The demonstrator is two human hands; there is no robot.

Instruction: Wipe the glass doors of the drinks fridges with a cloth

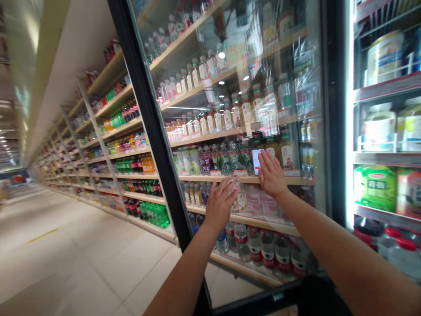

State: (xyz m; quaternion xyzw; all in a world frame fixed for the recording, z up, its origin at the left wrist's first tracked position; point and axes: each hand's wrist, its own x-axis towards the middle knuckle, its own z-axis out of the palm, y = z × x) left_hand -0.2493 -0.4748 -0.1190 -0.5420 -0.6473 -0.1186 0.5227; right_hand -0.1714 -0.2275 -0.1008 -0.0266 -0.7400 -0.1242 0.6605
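A long run of shelving (107, 158), stocked with drinks, stretched from the right side of the scene away to the far left. Pale tiled floor (82, 259) spread along its foot, on the left. Nearer, a tall glass door (245, 94) in a black frame (151, 114) stood slanted across the middle, with some of the shelves showing through its pane. At the right edge was a lit refrigerator (388, 88), where a green pack (375, 186) sat above red-capped containers (406, 245).

Both arms reached forward from the near side. The left hand (217, 205) was raised at the glass, open with its fingers extended and slightly apart, holding nothing; a faint reflection overlapped its fingertips. The right hand (272, 173), a little farther up and to the right, had its fingers straight and close together.

Beyond the pane, pale-labelled bottles (226, 115) lined a middle shelf, and clear bottles with red labels (267, 250) stood on the lowest.

Smallest was the phone (255, 160), upright with its screen lit, just left of the right hand, whose fingers overlapped its right edge. Whether that hand gripped the phone, I could not tell.
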